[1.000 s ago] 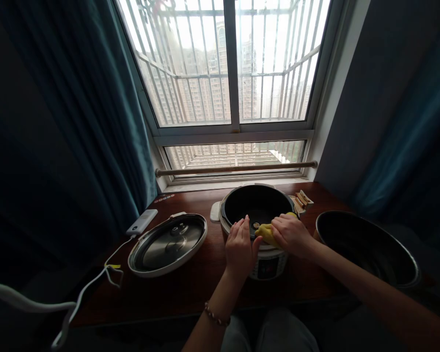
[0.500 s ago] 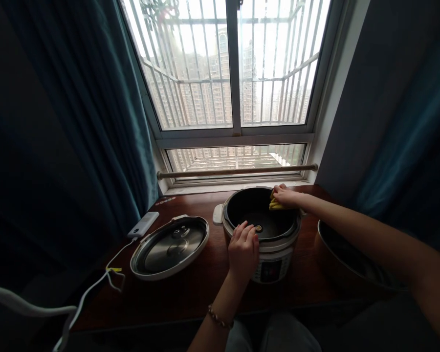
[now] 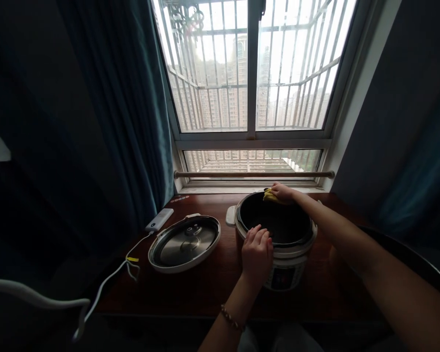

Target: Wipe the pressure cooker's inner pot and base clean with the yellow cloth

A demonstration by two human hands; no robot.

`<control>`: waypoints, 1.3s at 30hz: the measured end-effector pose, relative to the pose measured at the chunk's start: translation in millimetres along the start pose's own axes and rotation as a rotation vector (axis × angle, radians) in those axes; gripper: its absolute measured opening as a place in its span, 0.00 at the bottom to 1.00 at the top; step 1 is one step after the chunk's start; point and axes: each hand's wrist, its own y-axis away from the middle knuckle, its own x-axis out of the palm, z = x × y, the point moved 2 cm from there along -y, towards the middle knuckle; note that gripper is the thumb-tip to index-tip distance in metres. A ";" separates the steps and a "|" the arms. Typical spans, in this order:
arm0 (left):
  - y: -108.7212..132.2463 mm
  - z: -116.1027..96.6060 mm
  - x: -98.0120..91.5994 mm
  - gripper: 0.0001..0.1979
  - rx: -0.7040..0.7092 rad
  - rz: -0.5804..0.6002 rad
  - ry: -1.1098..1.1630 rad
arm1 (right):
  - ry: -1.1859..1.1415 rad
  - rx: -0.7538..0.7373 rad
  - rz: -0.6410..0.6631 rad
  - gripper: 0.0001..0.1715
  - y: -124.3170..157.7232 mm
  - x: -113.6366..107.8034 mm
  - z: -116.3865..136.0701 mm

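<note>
While pinching cloth [image 3: 268,196] in a closed grip, presses it with right hand [image 3: 283,192] against far rim of cooker [image 3: 294,265], centre-right of frame. Lays left hand [image 3: 257,254] over near rim, fingers together; cannot tell if clasping. Has lid [image 3: 185,243] flat on bench [image 3: 205,289], left of cooker, apart from it.

The right hand [image 3: 281,192], gripping the crumpled yellow cloth [image 3: 269,196], left the near rim of the round white electric cooker with the dark hollow [image 3: 289,266], swept round its right side and reached the far rim by the window. The head camera swung left and up, so the large dark metal bowl [image 3: 414,249] on the right slid mostly out of view.
</note>
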 end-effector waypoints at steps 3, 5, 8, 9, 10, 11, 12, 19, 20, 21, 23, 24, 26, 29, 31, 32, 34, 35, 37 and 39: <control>-0.4 -0.2 -0.4 0.13 0.004 0.005 -0.010 | -0.020 0.010 0.018 0.13 -2.9 0.5 5.2; -0.7 -0.3 -0.4 0.13 0.015 0.008 -0.017 | -0.026 0.023 0.016 0.12 -2.1 0.1 9.0; -0.9 -0.4 -0.3 0.13 0.031 0.008 -0.029 | -0.022 0.068 0.013 0.11 4.2 -4.2 9.6; -1.0 -0.3 -0.1 0.13 0.035 0.009 -0.032 | -0.017 0.090 0.015 0.12 7.9 -6.7 8.2; -1.2 -0.2 0.0 0.13 0.036 0.008 -0.036 | -0.011 0.115 0.018 0.12 12.4 -9.5 6.1; -1.5 -0.2 0.2 0.13 0.038 0.008 -0.039 | -0.005 0.141 0.020 0.13 17.7 -12.3 3.7; -1.7 -0.1 0.3 0.13 0.040 0.007 -0.041 | 0.001 0.169 0.019 0.14 23.9 -14.9 1.4; -1.6 0.1 2.8 0.13 0.042 0.011 -0.048 | 0.061 0.395 -0.055 0.11 83.5 -21.1 5.9; -1.3 0.1 3.2 0.13 0.041 0.012 -0.050 | 0.075 0.427 -0.069 0.11 93.0 -21.5 9.5; -1.0 0.0 3.4 0.13 0.040 0.011 -0.052 | 0.092 0.456 -0.085 0.12 102.4 -22.1 13.4; -0.6 0.0 3.5 0.13 0.039 0.006 -0.056 | 0.129 0.494 -0.114 0.13 120.0 -23.1 21.7; -0.5 -0.1 3.3 0.13 0.040 0.005 -0.057 | 0.143 0.505 -0.124 0.13 128.2 -23.1 25.9; -0.4 -0.2 3.0 0.13 0.042 0.012 -0.056 | 0.174 0.515 -0.152 0.15 143.2 -21.3 34.8; -0.5 -0.7 2.9 0.14 0.038 0.029 -0.049 | 0.235 0.500 -0.224 0.16 163.2 -15.0 51.6; -0.5 -1.2 3.4 0.14 0.032 0.030 -0.043 | 0.256 0.456 -0.270 0.16 174.8 -10.8 66.7; -0.6 -1.4 3.8 0.14 0.030 0.030 -0.039 | 0.259 0.426 -0.289 0.17 180.0 -9.5 75.4; -1.0 -1.7 4.1 0.15 0.024 0.035 -0.029 | 0.267 0.374 -0.338 0.17 188.3 -9.3 95.1; -1.2 -1.6 3.7 0.15 0.020 0.039 -0.020 | 0.275 0.365 -0.370 0.17 191.3 -10.1 105.8; -1.3 -0.7 1.1 0.17 0.023 0.066 0.023 | 0.298 0.393 -0.434 0.16 194.4 -11.6 128.5; -0.3 1.2 -5.0 0.19 0.024 0.102 0.117 | 0.326 0.438 -0.480 0.15 193.1 -10.0 152.8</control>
